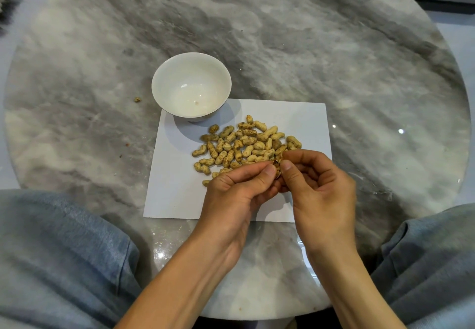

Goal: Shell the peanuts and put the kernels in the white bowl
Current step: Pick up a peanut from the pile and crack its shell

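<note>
From the head view, both hands meet over the near edge of the peanut pile (245,146), held close so thumbs can pry; the left hand (235,189) and the right hand (316,187) each pinch one peanut (277,168) between thumb and fingertips, its shell apparently split, probably mid-crack; the pile lies on a white paper sheet (177,187), likely there to catch shell bits; the white bowl (191,85) sits just beyond, overlapping the sheet's far left corner, near for dropping kernels, yet holding only a speck; the marble table (334,45) carries everything.
</note>
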A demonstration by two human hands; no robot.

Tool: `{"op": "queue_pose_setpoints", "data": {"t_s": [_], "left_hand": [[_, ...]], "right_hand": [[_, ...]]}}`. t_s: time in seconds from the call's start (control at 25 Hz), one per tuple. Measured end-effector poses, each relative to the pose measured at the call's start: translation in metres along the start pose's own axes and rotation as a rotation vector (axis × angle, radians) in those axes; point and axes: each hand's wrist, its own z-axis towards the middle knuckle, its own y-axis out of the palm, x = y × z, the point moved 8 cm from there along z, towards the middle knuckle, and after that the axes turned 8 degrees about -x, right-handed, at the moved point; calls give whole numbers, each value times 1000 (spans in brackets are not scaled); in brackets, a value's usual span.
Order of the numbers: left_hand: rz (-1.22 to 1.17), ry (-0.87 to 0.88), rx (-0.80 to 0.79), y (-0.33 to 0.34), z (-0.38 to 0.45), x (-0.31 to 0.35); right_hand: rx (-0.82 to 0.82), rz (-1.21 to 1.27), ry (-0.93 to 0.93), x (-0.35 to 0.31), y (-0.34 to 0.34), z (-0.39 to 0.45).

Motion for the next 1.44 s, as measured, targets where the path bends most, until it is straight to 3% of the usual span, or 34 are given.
{"op": "queue_pose_setpoints", "data": {"t_s": [0.28,0.44,0.8,1.44], "left_hand": [[-70,13,57,-3,-1,4],[102,102,40,-5,-2,14],[515,253,-15,5,-6,41],[411,213,13,3,-6,36]], "right_hand": [[-33,-269,-99,-9,7,-9],[-62,27,116,7,8,-5],[-98,343,279,20,8,-5],[-32,607,510,35,16,-11]]}}
